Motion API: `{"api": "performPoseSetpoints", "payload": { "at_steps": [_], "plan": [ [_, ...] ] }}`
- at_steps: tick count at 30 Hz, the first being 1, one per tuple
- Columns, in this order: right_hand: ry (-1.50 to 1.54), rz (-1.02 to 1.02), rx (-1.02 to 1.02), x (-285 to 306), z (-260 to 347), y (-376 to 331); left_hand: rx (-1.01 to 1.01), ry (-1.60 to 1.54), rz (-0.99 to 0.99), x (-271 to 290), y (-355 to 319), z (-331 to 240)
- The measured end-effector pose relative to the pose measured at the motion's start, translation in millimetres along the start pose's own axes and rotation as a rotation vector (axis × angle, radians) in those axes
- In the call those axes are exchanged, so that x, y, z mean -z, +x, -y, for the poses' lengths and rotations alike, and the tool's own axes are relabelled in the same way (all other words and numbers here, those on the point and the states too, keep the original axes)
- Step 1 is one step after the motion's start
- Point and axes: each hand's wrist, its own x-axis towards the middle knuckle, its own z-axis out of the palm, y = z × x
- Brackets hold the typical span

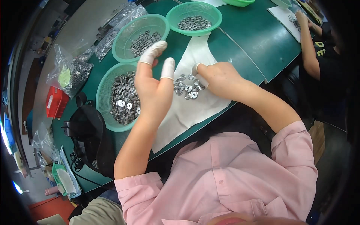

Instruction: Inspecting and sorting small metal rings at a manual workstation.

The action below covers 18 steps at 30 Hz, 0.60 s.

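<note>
Small round silver metal discs with center holes (188, 88) lie in a loose cluster on a white cloth (178, 118). My right hand (222, 79) is at the right side of this cluster, its fingers curled down; whether a disc is between the fingertips is hidden. White finger covers are on the visible fingertips of both hands. My left hand (153, 84) is raised left of the cluster, thumb and fingers apart, with nothing visible between them. Beside it, partly behind my wrist, stands a green mesh basket (102, 90) holding many similar discs.
Two more green baskets, one left of center (117, 47) and one farther back (216, 18), hold small metal parts. Clear bags of parts (77, 73), a red bin (55, 101) and a black object with a cable (88, 137) line the left. Another person's arm (309, 56) is at the right.
</note>
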Motion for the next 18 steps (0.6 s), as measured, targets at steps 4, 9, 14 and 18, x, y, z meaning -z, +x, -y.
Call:
{"api": "performPoseSetpoints", "payload": {
  "at_steps": [4,9,14,18],
  "plan": [
    [-0.164,0.048,0.082,4.3,24.2,15.5,0.020,-0.045,-0.021,5.3,-25.8,13.8],
    [-0.469,0.177,0.210,17.9,71.2,20.7,-0.005,0.183,0.053,18.4,-41.5,15.4],
    [-0.533,0.277,0.102,35.6,67.5,-4.9,-0.089,0.139,0.043,7.2,-48.6,9.1],
    [-0.441,0.265,0.106,43.7,46.5,-7.5,-0.070,0.235,0.072,-12.2,-41.5,4.0]
  ]
}}
